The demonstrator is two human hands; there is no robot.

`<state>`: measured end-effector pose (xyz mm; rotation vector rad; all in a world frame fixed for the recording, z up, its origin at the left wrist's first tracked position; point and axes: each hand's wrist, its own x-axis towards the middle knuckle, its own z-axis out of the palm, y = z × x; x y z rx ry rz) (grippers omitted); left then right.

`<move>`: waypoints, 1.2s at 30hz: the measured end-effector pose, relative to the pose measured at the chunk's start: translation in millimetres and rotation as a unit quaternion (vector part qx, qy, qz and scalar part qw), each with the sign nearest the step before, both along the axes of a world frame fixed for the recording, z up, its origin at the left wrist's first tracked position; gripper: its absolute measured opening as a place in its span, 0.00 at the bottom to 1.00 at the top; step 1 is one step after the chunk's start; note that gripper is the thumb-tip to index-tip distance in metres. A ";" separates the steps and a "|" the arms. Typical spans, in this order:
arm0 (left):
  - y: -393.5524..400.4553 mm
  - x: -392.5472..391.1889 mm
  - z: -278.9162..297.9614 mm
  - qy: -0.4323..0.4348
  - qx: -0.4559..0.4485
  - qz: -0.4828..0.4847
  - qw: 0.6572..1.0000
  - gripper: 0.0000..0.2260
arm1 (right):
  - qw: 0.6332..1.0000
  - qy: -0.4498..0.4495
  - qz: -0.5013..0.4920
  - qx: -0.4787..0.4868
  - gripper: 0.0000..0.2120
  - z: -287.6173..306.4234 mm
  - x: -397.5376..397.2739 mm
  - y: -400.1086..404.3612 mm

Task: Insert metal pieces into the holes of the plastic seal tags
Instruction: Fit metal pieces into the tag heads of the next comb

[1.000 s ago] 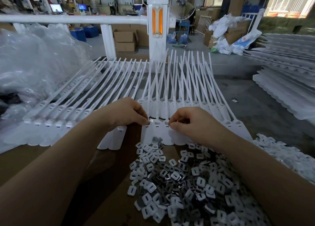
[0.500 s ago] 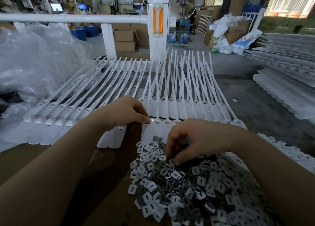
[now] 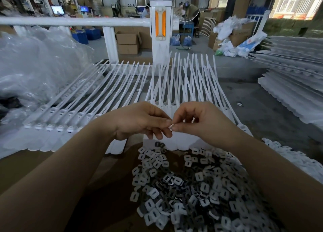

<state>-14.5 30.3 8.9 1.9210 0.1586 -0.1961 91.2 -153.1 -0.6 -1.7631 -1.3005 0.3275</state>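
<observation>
A small metal piece (image 3: 171, 126) sits pinched between the fingertips of both hands, the left hand (image 3: 139, 119) and right hand (image 3: 201, 121) meeting just above the heads of the white tags (image 3: 167, 107). It looks light, thin, stiff and probably slick, so I would take it by its edges, as here, not by the flat faces. Below the hands lies a loose pile of pieces (image 3: 192, 188) on the brown table (image 3: 52, 165), the tags' soft tails fanning away toward a white post (image 3: 160, 30).
</observation>
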 end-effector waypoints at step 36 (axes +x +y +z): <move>15.9 -0.1 -2.6 0.057 0.213 0.166 0.961 0.05 | 0.981 -0.084 -0.098 -0.145 0.04 -18.4 7.9 7.4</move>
